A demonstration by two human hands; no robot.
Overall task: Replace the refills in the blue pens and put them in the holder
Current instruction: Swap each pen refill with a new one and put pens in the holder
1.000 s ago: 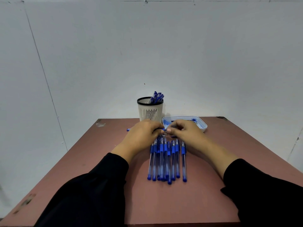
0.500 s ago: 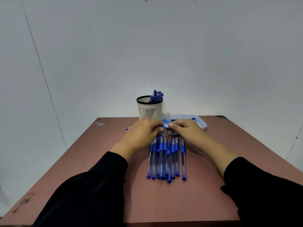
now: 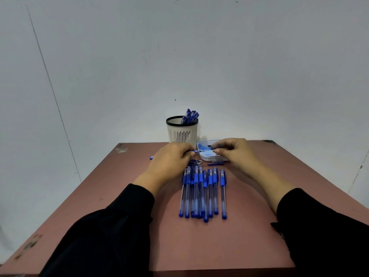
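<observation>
Blue pen [image 3: 196,151] in our left hand [image 3: 172,159], gripped level over the table [image 3: 111,196] so its tip faces right.
Right hand [image 3: 232,151] pinches a small part, likely the tip, above the tray [image 3: 207,156]. Pens [image 3: 201,193] wait; finished ones in holder [image 3: 182,132].

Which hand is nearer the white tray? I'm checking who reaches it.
Right. The right hand hovers over the white tray; the left hand sits beside it, holding a pen.
</observation>
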